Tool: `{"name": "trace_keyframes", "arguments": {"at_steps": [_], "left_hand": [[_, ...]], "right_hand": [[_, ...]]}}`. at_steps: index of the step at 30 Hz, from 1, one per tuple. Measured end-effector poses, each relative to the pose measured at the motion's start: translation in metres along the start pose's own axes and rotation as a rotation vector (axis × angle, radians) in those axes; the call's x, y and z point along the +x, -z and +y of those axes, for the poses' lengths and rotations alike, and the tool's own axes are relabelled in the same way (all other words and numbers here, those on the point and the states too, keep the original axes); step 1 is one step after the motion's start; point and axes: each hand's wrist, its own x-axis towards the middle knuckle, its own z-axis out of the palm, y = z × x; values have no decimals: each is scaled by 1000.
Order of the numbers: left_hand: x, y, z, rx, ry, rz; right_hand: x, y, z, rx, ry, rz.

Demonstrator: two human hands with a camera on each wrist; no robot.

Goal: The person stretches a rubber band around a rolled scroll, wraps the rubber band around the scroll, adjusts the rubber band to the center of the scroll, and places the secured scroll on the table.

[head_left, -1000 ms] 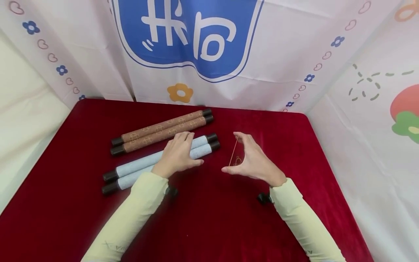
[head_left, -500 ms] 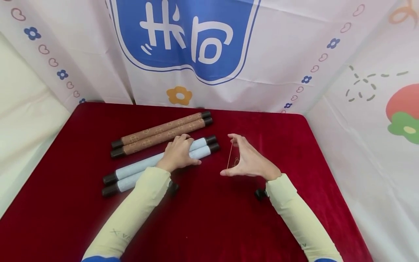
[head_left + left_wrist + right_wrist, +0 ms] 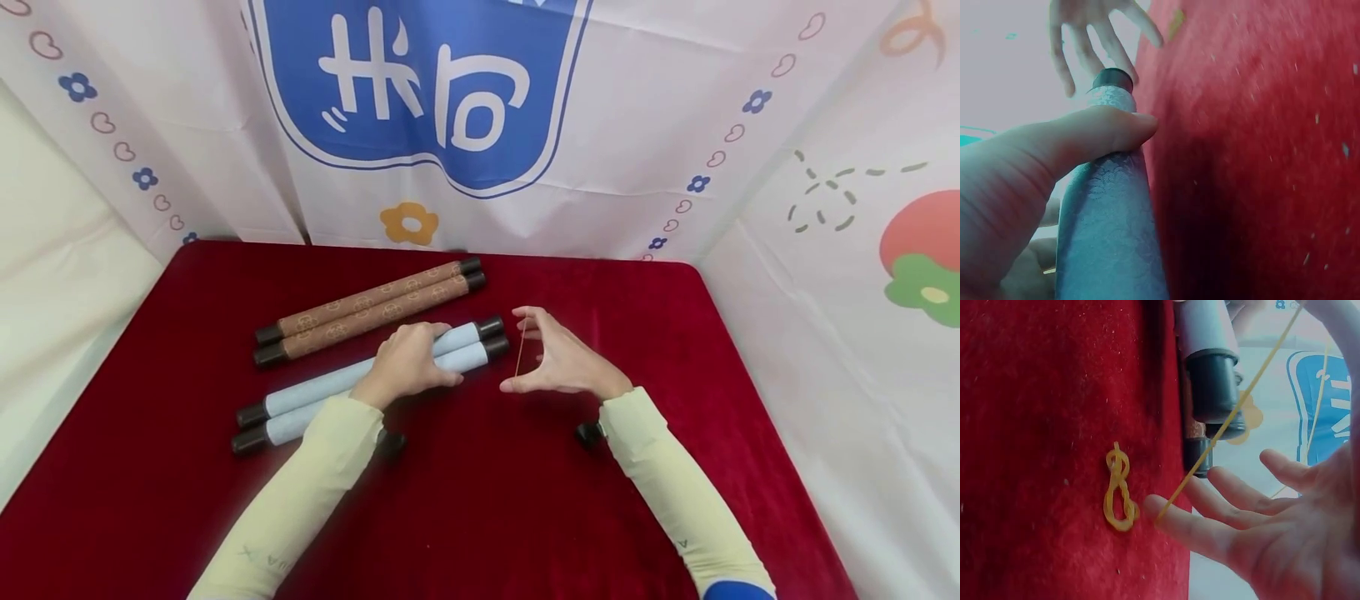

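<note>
The rubber band (image 3: 1230,414) is stretched over your right hand (image 3: 558,354), running taut from the thumb to a fingertip, with a further strand behind it in the right wrist view. Your fingers there are spread apart and relaxed, carrying the band without closing on anything. The loop faces the black end caps (image 3: 491,327) of the blue rolls (image 3: 322,386), near them but not touching.

Those two rolls lie side by side, slanting across the bench (image 3: 480,500), and your left hand (image 3: 405,362) grips them near that capped end, its thumb over the near roll and its fingers on the far side. (Whether that end is raised a little off the cloth, I cannot tell.) Your hands are apart from each other.

As far as things show, you have the blue pair gathered and the band opened out; what is not yet done is getting the band round the rolls, so I would call this an early stage. Behind them, the brown rolls (image 3: 375,320) also lie as a pair, and no band shows round them. A loose yellow tangle (image 3: 1124,515), perhaps more bands, lies on the red cloth just beyond your right fingers.
</note>
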Motion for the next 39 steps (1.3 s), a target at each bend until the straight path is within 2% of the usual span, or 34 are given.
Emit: {"name": "trace_keyframes", "arguments": {"at_steps": [4, 10, 17, 21, 25, 33, 39], "left_hand": [[-7, 3, 6, -12, -13, -17], [-15, 5, 13, -47, -7, -46], [-23, 9, 19, -73, -20, -41], [-27, 11, 23, -97, -38, -38], [-29, 12, 25, -104, -54, -18], [-30, 12, 27, -128, -86, 13], [-28, 8, 28, -122, -97, 6]], "right_hand": [[4, -3, 0, 64, 8, -25], [6, -9, -3, 104, 36, -43], [7, -13, -13, -1, 121, -16], [8, -16, -18, -4, 152, -22], [9, -18, -21, 28, 158, -9], [12, -23, -29, 45, 130, 78], [11, -22, -29, 26, 89, 38]]}}
